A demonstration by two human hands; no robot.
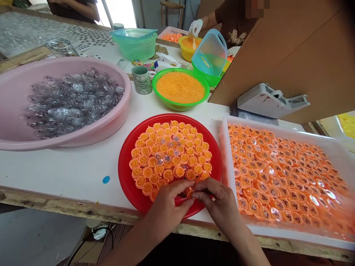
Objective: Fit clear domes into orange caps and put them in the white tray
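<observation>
My left hand and my right hand meet over the near rim of a red plate. Both pinch one small orange cup between their fingertips. The plate carries several orange cups filled with orange beads, a few of them capped with clear lids. Right of the plate a white tray holds rows of capped orange cups.
A pink basin of clear lids stands at the left. A green bowl of orange beads, a grey mug and a teal basket sit behind. A cardboard box rises at the right. Another person's gloved hand works at a yellow bowl.
</observation>
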